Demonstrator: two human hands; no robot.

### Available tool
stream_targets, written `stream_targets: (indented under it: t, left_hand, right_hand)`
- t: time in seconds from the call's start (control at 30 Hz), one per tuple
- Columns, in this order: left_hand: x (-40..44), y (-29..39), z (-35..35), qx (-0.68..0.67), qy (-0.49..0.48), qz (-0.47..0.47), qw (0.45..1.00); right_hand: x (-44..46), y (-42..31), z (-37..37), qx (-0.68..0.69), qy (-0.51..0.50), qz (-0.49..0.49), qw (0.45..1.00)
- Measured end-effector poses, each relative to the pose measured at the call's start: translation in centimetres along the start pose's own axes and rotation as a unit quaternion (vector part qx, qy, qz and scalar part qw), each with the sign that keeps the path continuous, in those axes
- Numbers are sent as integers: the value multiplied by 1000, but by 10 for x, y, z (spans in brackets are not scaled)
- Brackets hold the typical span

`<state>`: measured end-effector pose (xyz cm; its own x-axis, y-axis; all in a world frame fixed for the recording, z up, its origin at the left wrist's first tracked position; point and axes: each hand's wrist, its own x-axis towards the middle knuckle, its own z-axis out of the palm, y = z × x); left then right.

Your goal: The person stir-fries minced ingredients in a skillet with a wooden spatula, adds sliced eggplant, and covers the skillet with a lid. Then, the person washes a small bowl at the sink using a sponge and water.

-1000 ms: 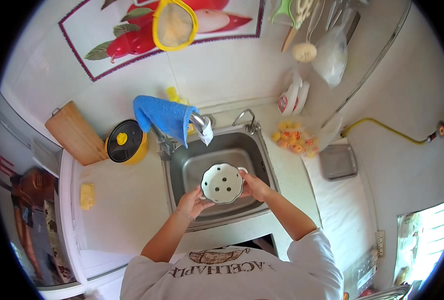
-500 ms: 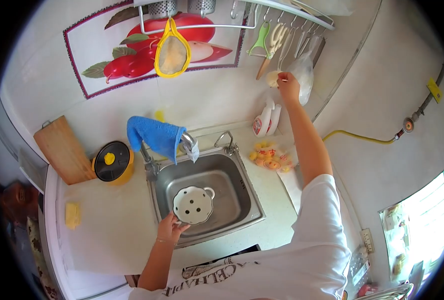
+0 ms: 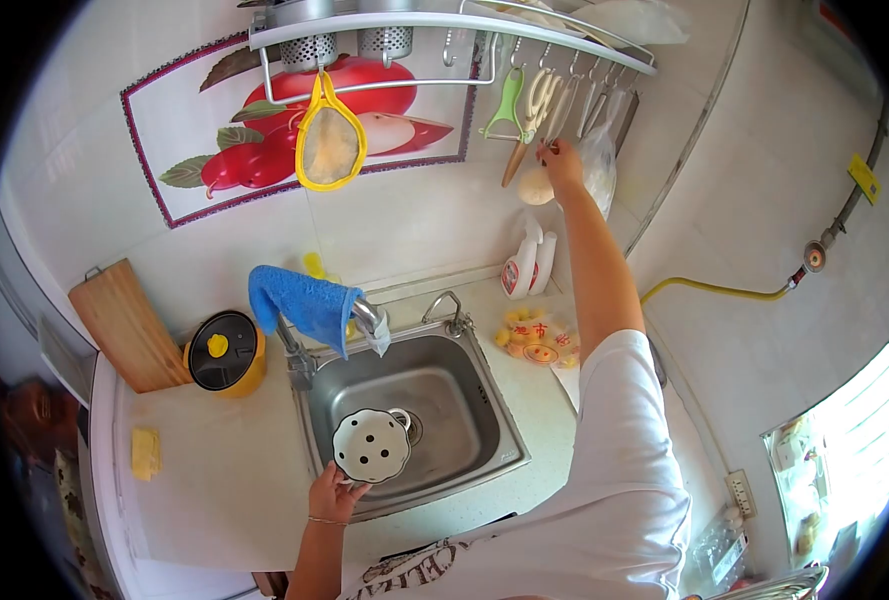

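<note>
A white scalloped bowl (image 3: 371, 445) with black dots and a small side handle is over the front left of the steel sink (image 3: 454, 410). Its lower rim is gripped by my left hand (image 3: 335, 495). Up at the wall, my right hand (image 3: 562, 168) has its fingers closed at the cord above a round, pale scrubber (image 3: 535, 186) hanging from the rack. Whether the fingers grip the cord itself is hard to see.
A blue cloth (image 3: 306, 305) drapes over the faucet. Left are a cutting board (image 3: 129, 327), a yellow pot (image 3: 226, 352) and a yellow sponge (image 3: 146, 454). Right of the sink lie a bag of yellow items (image 3: 537, 337) and spray bottles (image 3: 529, 262). Utensils hang from the rack (image 3: 454, 20).
My right hand has left the bowl and reached up to the hanging scrubber. My left hand still holds the bowl, now lower left. The view has tilted upward, showing the rack.
</note>
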<state>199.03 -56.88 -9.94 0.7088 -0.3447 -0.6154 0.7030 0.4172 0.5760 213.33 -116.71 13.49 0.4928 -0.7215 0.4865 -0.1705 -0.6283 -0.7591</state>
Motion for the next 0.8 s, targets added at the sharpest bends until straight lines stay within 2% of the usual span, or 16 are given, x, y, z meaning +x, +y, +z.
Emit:
stream_targets:
  t: [0.03,0.1,0.2,0.33,0.4,0.47,0.5,0.53,0.57,0.63,0.7,0.8]
  left_hand:
    - [1,0,0,0,0,-1,1000]
    - [2,0,-1,8,-32,11,999]
    - [4,1,4,16,-13,-5,1000]
    - [15,-5,-5,-15,-33,-9,999]
    - [6,3,11,-3,-20,-13,1000]
    - [17,0,2,-31,-33,-31,998]
    - [24,-3,-2,-34,-65,-24,997]
    - [26,-3,0,-14,-28,-35,999]
    - [25,-2,0,-3,-59,-26,998]
    - [31,-7,-5,-18,-48,-35,998]
    - [37,-11,-12,-36,-46,-48,997]
    - [40,-13,-17,-53,-73,-60,994]
  right_hand:
    - [-5,-8,-3,-1,0,1,1000]
    - [-16,-22,-11,149,-3,-6,989]
    - [-22,-37,-28,111,20,-64,992]
    - [-43,-57,-62,51,50,-98,993]
    - [-84,-75,-86,-11,-18,-117,993]
    - [-132,-78,-95,69,-98,-209,970]
    - [-162,-88,-101,37,-166,-147,974]
    - [-193,-95,-105,4,-235,-83,968]
    - [-221,-91,-103,28,-286,-56,956]
    - [-274,-84,-94,57,-354,-17,933]
    - [-322,-82,-83,161,-398,76,900]
    - [-368,-87,-61,229,-462,57,855]
